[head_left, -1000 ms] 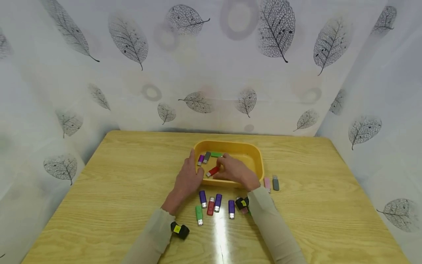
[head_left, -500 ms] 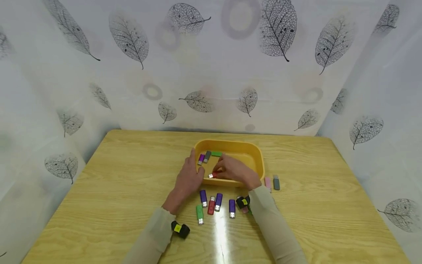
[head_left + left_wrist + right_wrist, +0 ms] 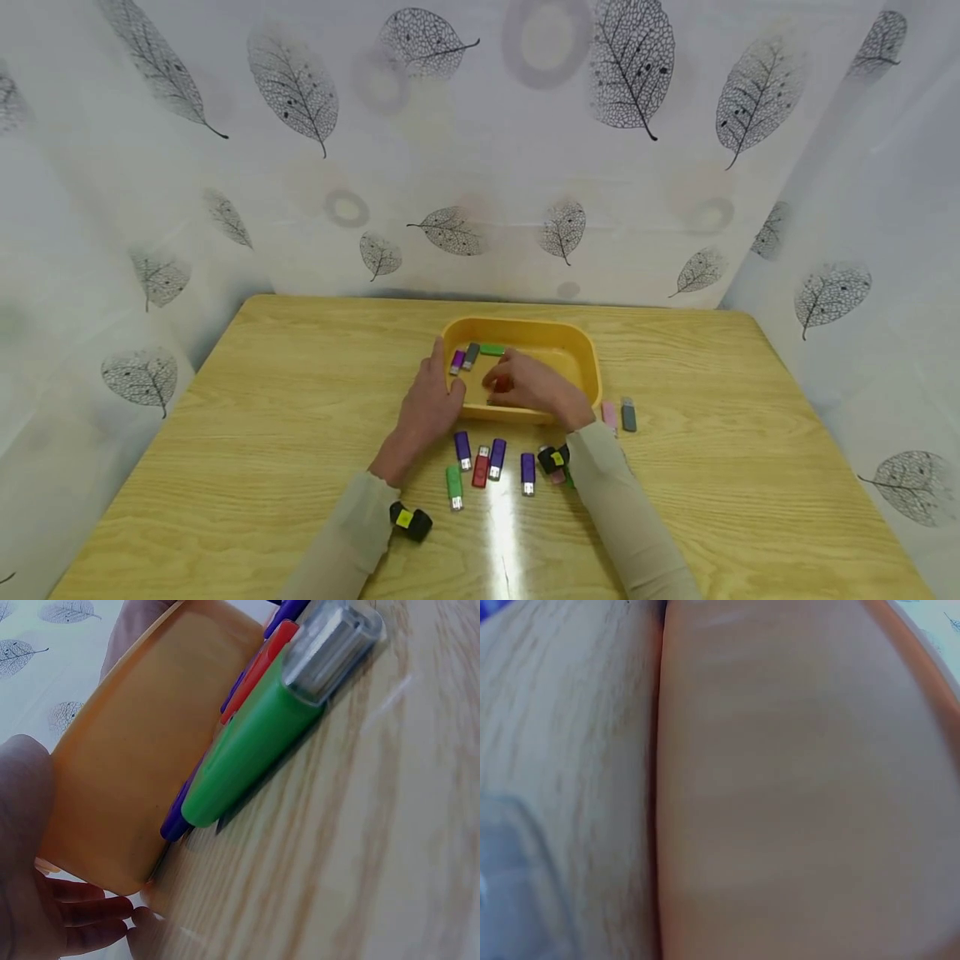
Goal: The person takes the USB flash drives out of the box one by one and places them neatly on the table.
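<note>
In the head view my left hand point(image 3: 429, 402) grips the left end of the yellow plastic tray point(image 3: 558, 333), thumb at the near rim and fingers along the side. The left wrist view shows that thumb against the tray wall point(image 3: 142, 757). Inside the tray, my right hand point(image 3: 534, 385) holds a red USB stick point(image 3: 503, 382), mostly hidden by the fingers. Beyond and to the left of it lie a purple USB stick point(image 3: 457, 362), a grey one point(image 3: 471, 357) and a green one point(image 3: 492, 350). The right wrist view shows only the tray's outer wall point(image 3: 802, 780) and a blurred clear cap.
On the wooden table point(image 3: 322, 358) before the tray lie several USB sticks, among them a green one point(image 3: 454, 486), a red one point(image 3: 481, 468) and a purple one point(image 3: 528, 473). Right of the tray are a pink stick point(image 3: 609, 416) and a grey stick point(image 3: 628, 415).
The red USB stick has turned in my right fingers; its metal end, pointing left before, is now almost out of sight. My left hand stays on the tray.
</note>
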Motion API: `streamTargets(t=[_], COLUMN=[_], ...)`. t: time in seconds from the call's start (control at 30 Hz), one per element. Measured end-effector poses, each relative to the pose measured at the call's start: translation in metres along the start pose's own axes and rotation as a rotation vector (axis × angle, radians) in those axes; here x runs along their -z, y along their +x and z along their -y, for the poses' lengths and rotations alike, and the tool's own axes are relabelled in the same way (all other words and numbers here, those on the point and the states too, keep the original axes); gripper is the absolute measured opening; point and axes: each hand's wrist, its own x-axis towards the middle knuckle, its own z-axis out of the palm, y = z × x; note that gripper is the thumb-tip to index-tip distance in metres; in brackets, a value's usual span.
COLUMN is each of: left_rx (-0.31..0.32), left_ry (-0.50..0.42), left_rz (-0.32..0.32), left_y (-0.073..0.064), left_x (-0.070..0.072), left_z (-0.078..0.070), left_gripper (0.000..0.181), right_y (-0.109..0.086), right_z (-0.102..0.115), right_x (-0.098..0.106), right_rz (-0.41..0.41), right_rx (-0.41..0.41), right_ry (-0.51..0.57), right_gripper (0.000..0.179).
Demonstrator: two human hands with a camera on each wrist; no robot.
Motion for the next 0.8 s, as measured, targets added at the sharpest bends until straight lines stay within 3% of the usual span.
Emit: streamTargets(t=[0.37,0.57,0.8], left_rx=[-0.004,0.003,0.001], left_ry=[-0.004,-0.013,-0.014], left_rz=[0.003,0.004,0.006], left_y=[0.0,-0.001,-0.001], left_x=[0.0,-0.001,0.001], left_z=[0.0,-0.001,-0.001], left_gripper=[0.076,0.076,0.076], right_y=[0.0,-0.003,-0.014], right_z=[0.004,0.006,0.007], right_x=[0.001,0.004,0.019], right_rz=[0.014,0.011,-0.05], right_rx=[-0.142,-0.173,-0.173], right_ry=[0.045,0.045,0.043], right_gripper=[0.03,0.037,0.037])
